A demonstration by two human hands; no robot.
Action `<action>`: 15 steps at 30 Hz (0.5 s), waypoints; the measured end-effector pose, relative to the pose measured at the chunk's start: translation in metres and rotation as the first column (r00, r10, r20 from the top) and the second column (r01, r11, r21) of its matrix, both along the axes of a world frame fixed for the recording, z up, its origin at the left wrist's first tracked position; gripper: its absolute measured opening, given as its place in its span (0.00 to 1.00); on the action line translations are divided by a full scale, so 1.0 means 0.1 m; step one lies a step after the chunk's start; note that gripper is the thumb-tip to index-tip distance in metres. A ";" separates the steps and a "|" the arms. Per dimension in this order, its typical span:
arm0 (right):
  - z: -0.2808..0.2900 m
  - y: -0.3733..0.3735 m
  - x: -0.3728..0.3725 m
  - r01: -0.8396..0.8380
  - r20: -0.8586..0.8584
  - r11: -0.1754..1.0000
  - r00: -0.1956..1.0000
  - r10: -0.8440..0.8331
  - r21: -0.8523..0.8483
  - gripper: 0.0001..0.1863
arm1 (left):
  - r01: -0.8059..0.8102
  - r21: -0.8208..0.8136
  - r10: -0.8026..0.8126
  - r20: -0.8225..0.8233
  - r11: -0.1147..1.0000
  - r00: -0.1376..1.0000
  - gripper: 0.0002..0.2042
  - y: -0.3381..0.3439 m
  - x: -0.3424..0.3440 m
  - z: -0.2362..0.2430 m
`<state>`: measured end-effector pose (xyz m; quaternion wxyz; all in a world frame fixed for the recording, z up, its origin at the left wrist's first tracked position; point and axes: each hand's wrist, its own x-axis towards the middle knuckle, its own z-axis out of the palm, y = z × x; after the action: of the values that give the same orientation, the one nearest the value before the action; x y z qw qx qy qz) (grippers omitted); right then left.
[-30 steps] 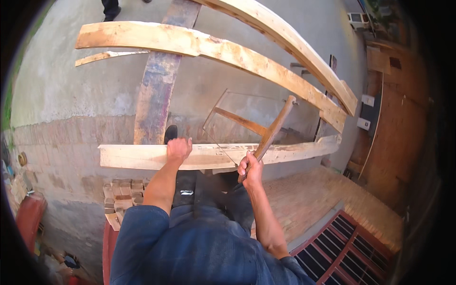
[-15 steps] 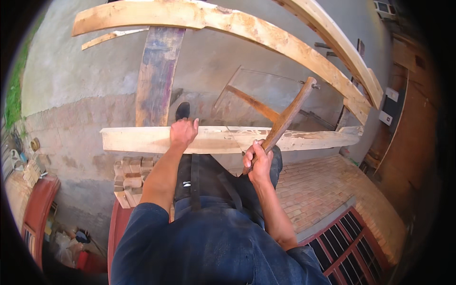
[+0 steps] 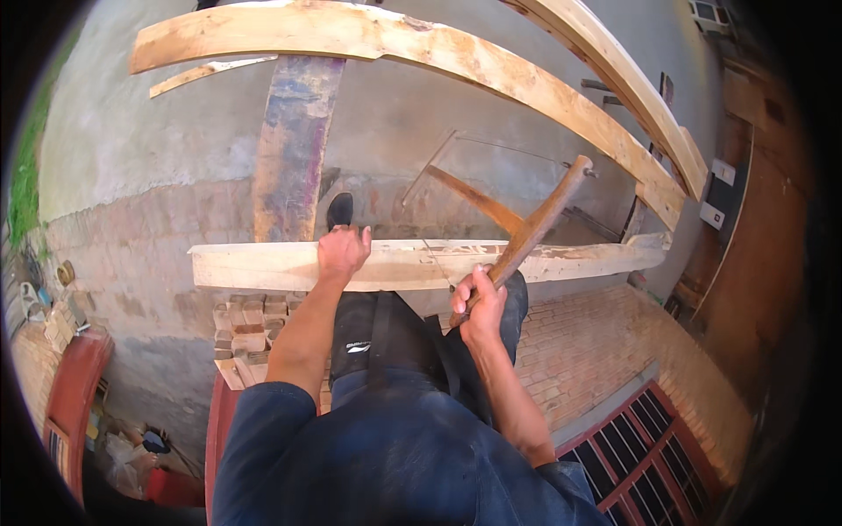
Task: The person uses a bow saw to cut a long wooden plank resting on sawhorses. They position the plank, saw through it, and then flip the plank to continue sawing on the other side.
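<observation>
A long pale wooden board [image 3: 254, 266] lies crosswise in front of me. My left hand [image 3: 344, 252] is closed over it left of its middle, its fingers toward the far edge. My right hand [image 3: 481, 307] is wrapped round the lower end of a frame saw's [image 3: 548, 209] thick wooden side arm. The saw has a wooden crossbar, a far side arm and a thin cord. Its thin blade crosses the board between my two hands; how deep it sits in the wood I cannot make out.
A weathered plank [image 3: 296, 145] runs from the board to a long pale beam [image 3: 438, 48] beyond. Another beam [image 3: 614, 70] slants at the upper right. Stacked wood blocks [image 3: 248, 326] lie at my left, a red-framed window [image 3: 645, 456] at the lower right. My dark shoe [image 3: 340, 209] shows past the board.
The saw and my right hand have shifted slightly down and to the right in view. My left hand stays on the board, and the whole view has moved a little.
</observation>
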<state>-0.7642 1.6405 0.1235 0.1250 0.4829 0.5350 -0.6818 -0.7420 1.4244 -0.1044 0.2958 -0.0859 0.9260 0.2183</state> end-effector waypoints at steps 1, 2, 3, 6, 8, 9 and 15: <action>-0.04 0.04 -0.07 -0.015 -0.014 0.999 1.000 0.014 -0.031 0.12 | -0.007 0.001 0.007 -0.001 1.000 1.000 0.25 0.00 0.00 -0.01; -0.06 0.07 -0.14 -0.021 -0.023 0.998 1.000 0.020 -0.053 0.12 | -0.007 -0.003 0.007 -0.006 1.000 1.000 0.25 0.00 0.03 -0.03; -0.07 0.12 -0.17 -0.029 -0.032 0.997 0.999 0.026 -0.077 0.12 | -0.007 -0.007 0.007 -0.011 1.000 1.000 0.25 -0.02 0.04 -0.06; -0.09 0.22 -0.08 -0.099 -0.033 0.955 0.995 0.093 -0.281 0.16 | -0.018 0.000 0.018 -0.070 1.000 0.997 0.24 -0.03 0.04 -0.12; -0.12 0.33 -0.08 -0.220 -0.071 0.903 0.975 0.208 -0.368 0.21 | -0.030 0.012 0.029 0.018 0.999 0.999 0.22 -0.01 -0.02 -0.01; -0.15 0.33 -0.07 -0.224 -0.089 0.908 0.975 0.205 -0.355 0.21 | -0.063 0.047 0.064 -0.023 0.997 0.998 0.20 0.00 -0.02 0.01; -0.08 0.20 -0.18 -0.180 -0.013 0.965 0.983 0.181 -0.192 0.18 | -0.176 0.611 0.319 -0.133 0.772 0.938 0.18 0.84 0.22 0.76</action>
<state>-0.7827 1.6601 0.1154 0.2337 0.4193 0.5082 -0.7151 -0.7200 1.5080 -0.0279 0.1675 -0.0857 0.8200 0.5405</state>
